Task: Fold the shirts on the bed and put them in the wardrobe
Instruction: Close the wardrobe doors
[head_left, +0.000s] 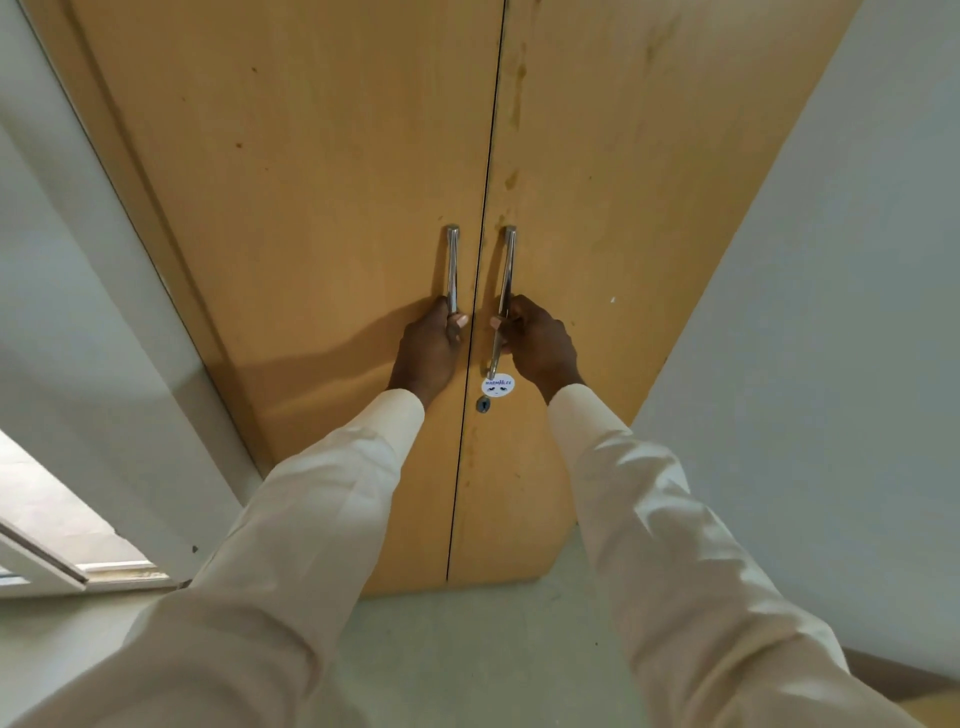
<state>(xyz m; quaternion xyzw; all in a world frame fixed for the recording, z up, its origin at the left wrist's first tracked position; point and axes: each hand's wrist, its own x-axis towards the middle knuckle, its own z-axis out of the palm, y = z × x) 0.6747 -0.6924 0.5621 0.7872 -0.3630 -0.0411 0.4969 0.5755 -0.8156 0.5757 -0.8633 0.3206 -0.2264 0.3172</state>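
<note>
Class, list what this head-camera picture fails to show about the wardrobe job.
Inside of the wardrobe: head view, hidden behind its closed doors.
Shirts, bed: outside the frame.
Left handle's lower end: covered by the left hand.
Sticker wording: too small to read.
Wardrobe top: cut off by the upper edge.

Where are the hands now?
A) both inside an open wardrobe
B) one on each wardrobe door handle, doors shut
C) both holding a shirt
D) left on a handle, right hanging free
B: left hand grips the left handle, right hand the right handle; wardrobe doors meet closed.

Sticker (498, 385) on wardrobe (311, 208), below right handle (507, 270)
</note>
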